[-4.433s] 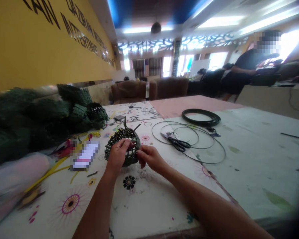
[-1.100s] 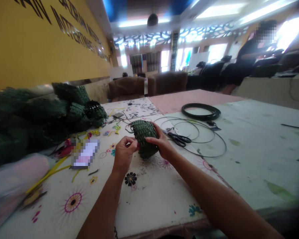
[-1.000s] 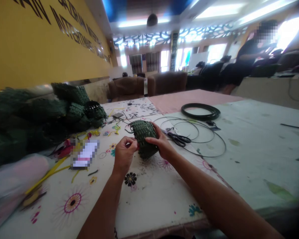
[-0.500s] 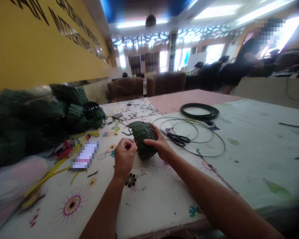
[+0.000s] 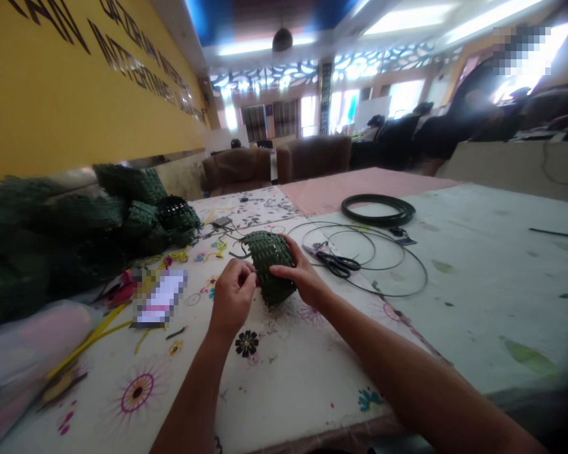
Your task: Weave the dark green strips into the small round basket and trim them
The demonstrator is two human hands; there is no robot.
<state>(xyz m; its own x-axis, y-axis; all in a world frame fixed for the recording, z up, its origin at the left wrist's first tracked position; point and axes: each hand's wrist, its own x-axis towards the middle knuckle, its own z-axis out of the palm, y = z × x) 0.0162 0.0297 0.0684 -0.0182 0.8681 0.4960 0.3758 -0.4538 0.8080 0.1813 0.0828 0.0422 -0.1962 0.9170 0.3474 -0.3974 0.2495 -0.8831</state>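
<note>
View: head camera, looking forward and down over a covered table.
Woven basket point(image 5: 272, 258): dark green, small; held above the near part of the table, between the two hands, its side wall turned toward the camera.
Loose strips point(image 5: 239, 255): dark, thin; seen projecting from the basket's upper left edge.
Right hand point(image 5: 308, 279): basket grasped at its right side, the thumb laid across the near wall, the other fingers partly hidden behind.
Left hand point(image 5: 233, 295): placed at the basket's left edge, fingers curled and brought toward the thumb; whether a strand is pinched there cannot be told.
Tablecloth point(image 5: 284, 394): white, printed with flowers; spread beneath both forearms.
Black-handled scissors point(image 5: 339, 265): laid to the right of the basket, among loops of thin wire point(image 5: 426, 277).
Thick coil point(image 5: 379, 221): dark, ring-shaped; set farther back, beyond the wire.
Basket pile point(image 5: 89, 211): dark green, woven; heaped at left against the yellow wall point(image 5: 38, 107).
Phone point(image 5: 161, 299): screen pixelated; laid left of the left hand, near yellow strips point(image 5: 94, 335).
Plastic bag point(image 5: 33, 350): translucent, pinkish; placed at the left edge.
Person point(image 5: 471, 94): dark-clothed, blurred; seen leaning in the right background.
</note>
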